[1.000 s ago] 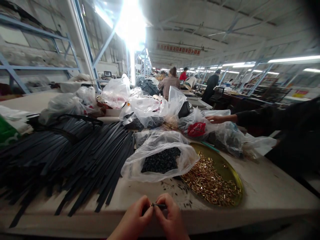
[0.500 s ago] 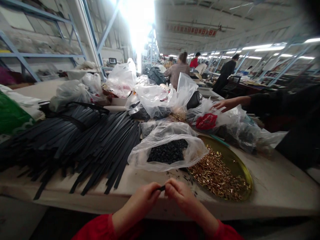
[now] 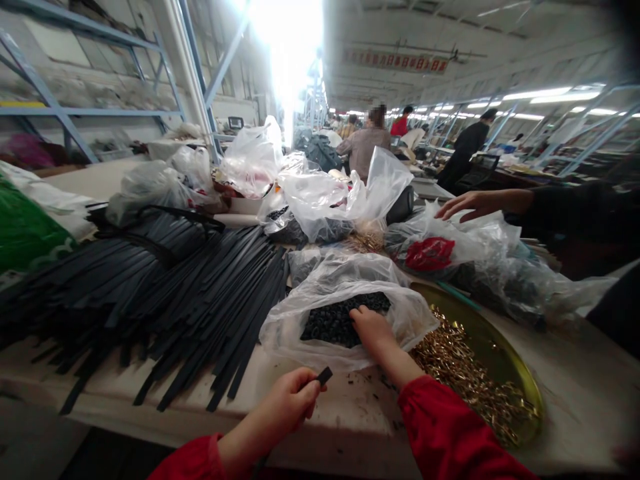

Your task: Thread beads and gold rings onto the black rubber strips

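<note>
My left hand [image 3: 296,399] is closed in a pinch on a black strap [image 3: 325,376], whose short end sticks out past the thumb toward the right. My right hand [image 3: 374,328] reaches over the near rim of a clear plastic bag [image 3: 280,333]. Its bent fingers are down among small black pieces [image 3: 325,323] in the bag, and what the fingertips grip is hidden. Left of the bag, many long flat black straps [image 3: 215,300] lie in a fanned pile. Small gold metal hardware [image 3: 465,373] is heaped on a round golden tray [image 3: 530,380] at the right.
More plastic bags [image 3: 320,193] crowd the back of the table [image 3: 250,387]. A co-worker's hand [image 3: 480,202] rests over a bag with a red bundle [image 3: 429,253] at the right. A green bag [image 3: 25,223] lies far left. Small black scraps lie before the bag.
My right hand has left the strap end and moved forward into the bag of black pieces. My left hand keeps its pinch, slightly nearer me. The view has shifted a little left.
</note>
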{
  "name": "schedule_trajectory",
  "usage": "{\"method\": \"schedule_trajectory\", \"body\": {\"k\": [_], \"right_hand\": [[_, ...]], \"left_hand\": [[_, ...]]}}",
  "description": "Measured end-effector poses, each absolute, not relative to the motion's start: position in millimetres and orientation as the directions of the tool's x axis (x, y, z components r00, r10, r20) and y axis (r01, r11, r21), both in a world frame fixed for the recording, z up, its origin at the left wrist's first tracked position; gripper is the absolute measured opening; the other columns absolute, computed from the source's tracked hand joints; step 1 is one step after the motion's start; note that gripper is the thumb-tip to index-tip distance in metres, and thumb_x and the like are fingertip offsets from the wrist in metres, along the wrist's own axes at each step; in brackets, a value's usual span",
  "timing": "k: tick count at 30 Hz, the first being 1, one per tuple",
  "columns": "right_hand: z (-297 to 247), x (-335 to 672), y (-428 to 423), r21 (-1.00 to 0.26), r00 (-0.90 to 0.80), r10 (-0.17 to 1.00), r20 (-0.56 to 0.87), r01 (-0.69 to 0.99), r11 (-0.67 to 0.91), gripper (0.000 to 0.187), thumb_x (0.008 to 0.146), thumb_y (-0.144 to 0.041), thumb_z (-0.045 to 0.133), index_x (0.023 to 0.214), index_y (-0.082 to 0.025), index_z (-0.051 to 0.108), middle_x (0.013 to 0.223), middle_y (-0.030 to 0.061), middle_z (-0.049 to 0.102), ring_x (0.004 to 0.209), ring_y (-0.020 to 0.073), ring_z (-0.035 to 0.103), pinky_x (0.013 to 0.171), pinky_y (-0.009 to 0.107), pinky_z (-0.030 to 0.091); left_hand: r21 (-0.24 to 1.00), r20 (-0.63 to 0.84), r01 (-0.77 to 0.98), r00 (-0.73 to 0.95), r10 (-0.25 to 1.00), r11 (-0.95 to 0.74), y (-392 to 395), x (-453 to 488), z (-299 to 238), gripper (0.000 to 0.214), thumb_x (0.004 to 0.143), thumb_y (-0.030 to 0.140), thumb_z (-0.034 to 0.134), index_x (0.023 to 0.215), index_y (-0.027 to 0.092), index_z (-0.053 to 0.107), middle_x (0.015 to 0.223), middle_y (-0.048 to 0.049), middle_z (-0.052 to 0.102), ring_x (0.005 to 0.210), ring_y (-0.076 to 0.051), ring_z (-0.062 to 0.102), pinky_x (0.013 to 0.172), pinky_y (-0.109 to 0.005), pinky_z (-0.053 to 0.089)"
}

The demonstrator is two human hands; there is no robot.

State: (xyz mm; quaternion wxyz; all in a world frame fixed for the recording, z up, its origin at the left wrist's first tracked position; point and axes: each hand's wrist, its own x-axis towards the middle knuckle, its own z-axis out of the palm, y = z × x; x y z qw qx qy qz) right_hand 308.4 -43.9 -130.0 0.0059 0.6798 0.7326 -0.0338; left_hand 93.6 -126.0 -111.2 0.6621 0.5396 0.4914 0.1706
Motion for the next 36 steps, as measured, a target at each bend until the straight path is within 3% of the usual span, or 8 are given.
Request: {"method": "schedule_trajectory", "body": {"k": [8, 16, 18, 21, 23, 26, 31, 36], "right_hand": [[-122, 306, -41, -0.040, -0.101, 0.995, -0.011, 0.994, 0.100, 0.009, 0.081, -0.013, 0.052, 0.086, -0.014, 0.059, 0.095, 0.0113, 0.058, 0.085, 0.0222, 0.059, 0.067, 0.029, 0.041], [-111, 301, -67, -0.350, -0.074, 0.989, 0.126, 0.930, 0.114, 0.014, 0.085, -0.017, 0.045, 0.087, -0.012, 0.057, 0.085, 0.0093, 0.060, 0.080, 0.0195, 0.058, 0.072, 0.030, 0.042], [-104, 287, -84, -0.623, -0.062, 0.989, 0.132, 0.771, 0.131, 0.026, 0.088, -0.029, 0.041, 0.102, -0.012, 0.054, 0.081, 0.0054, 0.059, 0.070, 0.0158, 0.057, 0.066, 0.028, 0.044], [-93, 262, -114, -0.992, -0.090, 0.996, -0.005, 0.127, 0.006, 0.043, 0.081, -0.044, 0.052, 0.112, -0.014, 0.052, 0.076, 0.0012, 0.058, 0.065, 0.0135, 0.056, 0.065, 0.027, 0.046], [-90, 248, -131, -0.970, -0.088, 0.990, -0.113, -0.207, -0.129, 0.045, 0.071, -0.046, 0.063, 0.105, -0.016, 0.058, 0.076, 0.0005, 0.059, 0.068, 0.0135, 0.057, 0.070, 0.028, 0.046], [-93, 235, -145, -0.890, -0.010, 0.975, -0.220, -0.408, -0.205, 0.042, 0.063, -0.042, 0.073, 0.095, -0.018, 0.061, 0.078, 0.0009, 0.061, 0.068, 0.0124, 0.057, 0.071, 0.028, 0.047], [-107, 221, -152, -0.874, 0.014, 0.974, -0.228, -0.444, -0.198, 0.033, 0.061, -0.041, 0.075, 0.081, -0.018, 0.063, 0.081, 0.0031, 0.063, 0.071, 0.0141, 0.056, 0.064, 0.025, 0.046], [-126, 217, -155, -0.900, -0.021, 0.972, -0.234, -0.373, -0.225, 0.038, 0.056, -0.048, 0.076, 0.070, -0.016, 0.061, 0.061, -0.0014, 0.055, 0.054, 0.0098, 0.046, 0.053, 0.022, 0.038]], "left_hand": [[0.892, -0.438, 0.310, 0.422, 0.794, 0.327, -128, 97, -101, 0.024, 0.073, 0.038, 0.040, 0.078, 0.016, 0.049, 0.043, 0.0098, 0.039, 0.031, -0.005, 0.027, 0.032, -0.018, 0.018], [0.916, -0.364, 0.306, 0.364, 0.857, 0.259, -134, 91, -92, 0.020, 0.076, 0.032, 0.039, 0.079, 0.015, 0.049, 0.043, 0.0096, 0.039, 0.030, -0.005, 0.027, 0.031, -0.017, 0.018], [0.928, -0.339, 0.279, 0.352, 0.873, 0.248, -134, 92, -84, 0.020, 0.077, 0.032, 0.038, 0.078, 0.015, 0.049, 0.043, 0.0094, 0.038, 0.030, -0.005, 0.027, 0.031, -0.017, 0.018], [0.950, -0.289, 0.220, 0.334, 0.897, 0.224, -136, 94, -74, 0.021, 0.078, 0.033, 0.038, 0.077, 0.015, 0.049, 0.044, 0.0089, 0.038, 0.032, -0.004, 0.027, 0.032, -0.016, 0.019], [0.963, -0.247, 0.192, 0.334, 0.910, 0.191, -137, 94, -71, 0.022, 0.078, 0.036, 0.039, 0.076, 0.015, 0.049, 0.045, 0.0087, 0.038, 0.033, -0.004, 0.028, 0.032, -0.016, 0.020], [0.970, -0.206, 0.190, 0.324, 0.923, 0.150, -139, 90, -74, 0.026, 0.078, 0.040, 0.041, 0.076, 0.016, 0.049, 0.045, 0.0089, 0.037, 0.034, -0.005, 0.028, 0.033, -0.017, 0.021], [0.962, -0.048, 0.272, 0.230, 0.972, -0.016, -142, 82, -81, 0.025, 0.075, 0.038, 0.051, 0.078, 0.013, 0.056, 0.059, 0.0042, 0.049, 0.052, -0.008, 0.042, 0.049, -0.020, 0.033], [0.930, 0.002, 0.354, 0.252, 0.968, -0.094, -146, 81, -79, 0.016, 0.072, 0.025, 0.053, 0.078, 0.012, 0.061, 0.067, 0.0000, 0.058, 0.063, -0.012, 0.048, 0.058, -0.022, 0.035]]}}
